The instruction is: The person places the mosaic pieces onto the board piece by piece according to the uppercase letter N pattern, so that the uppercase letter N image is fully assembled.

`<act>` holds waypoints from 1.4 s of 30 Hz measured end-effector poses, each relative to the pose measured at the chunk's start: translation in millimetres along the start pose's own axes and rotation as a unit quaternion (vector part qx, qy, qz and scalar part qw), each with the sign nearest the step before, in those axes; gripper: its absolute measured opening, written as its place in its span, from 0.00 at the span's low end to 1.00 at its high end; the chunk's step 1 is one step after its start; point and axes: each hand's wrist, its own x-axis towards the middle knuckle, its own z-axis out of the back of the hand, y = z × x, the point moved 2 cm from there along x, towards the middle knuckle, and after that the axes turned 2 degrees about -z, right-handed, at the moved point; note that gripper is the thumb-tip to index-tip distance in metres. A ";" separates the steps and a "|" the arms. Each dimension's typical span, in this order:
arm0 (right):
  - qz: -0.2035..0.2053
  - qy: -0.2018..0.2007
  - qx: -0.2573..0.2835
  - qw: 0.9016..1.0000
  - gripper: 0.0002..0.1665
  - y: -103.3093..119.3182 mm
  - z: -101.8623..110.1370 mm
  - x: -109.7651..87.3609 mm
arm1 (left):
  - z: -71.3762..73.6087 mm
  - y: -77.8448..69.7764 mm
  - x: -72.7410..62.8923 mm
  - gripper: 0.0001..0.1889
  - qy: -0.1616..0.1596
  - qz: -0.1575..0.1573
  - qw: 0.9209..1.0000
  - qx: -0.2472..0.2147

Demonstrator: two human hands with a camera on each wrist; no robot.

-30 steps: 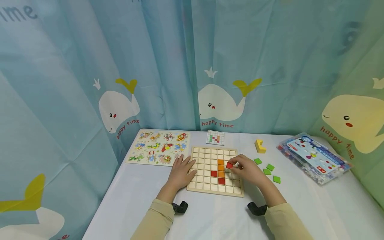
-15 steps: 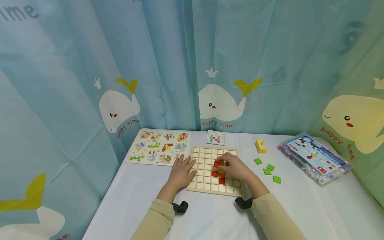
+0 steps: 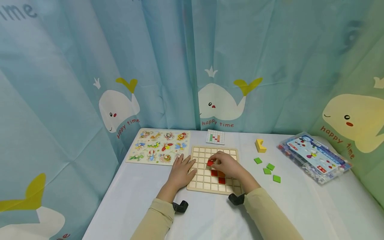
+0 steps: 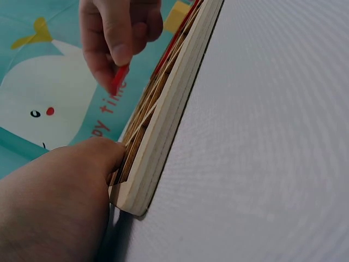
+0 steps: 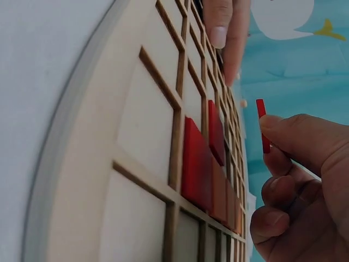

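Note:
Between thumb and fingertips my right hand (image 3: 227, 165) pinches a small red square tile (image 3: 210, 163). In the right wrist view this tile (image 5: 263, 126) is held on edge, raised above the wooden grid board (image 3: 199, 178). My left hand (image 3: 180, 171) rests on the board's left edge, fingers spread and fairly straight; its thumb (image 4: 103, 153) lies along the rim in the left wrist view. Set in the grid are two red tiles (image 5: 196, 166) and several orange tiles (image 5: 219, 191), which my right hand partly covers in the head view.
Several green tiles (image 3: 267, 171) lie right of the board, near a yellow block (image 3: 260, 146). A pattern card (image 3: 215, 137) is behind the board. An insect puzzle (image 3: 159, 146) lies at the left, a clear plastic box (image 3: 315, 158) at the right. A whale-print curtain (image 3: 168, 66) hangs behind.
My right hand has carried the red tile leftward over the board, from right of the orange column to left of it. My left hand has stayed in place.

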 end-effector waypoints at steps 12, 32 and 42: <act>0.004 0.009 -0.019 1.000 0.11 1.0 -9.5 6.8 | -2.1 0.2 0.6 0.27 0.004 0.008 1.000 -0.014; -0.014 -0.004 -0.031 0.999 0.08 0.5 -15.5 8.6 | 1.9 -2.4 0.1 0.28 0.008 0.008 1.000 -0.013; -0.027 -0.002 -0.031 0.999 0.07 0.6 -18.3 11.9 | -1.1 1.0 1.2 0.27 0.006 0.009 1.000 -0.006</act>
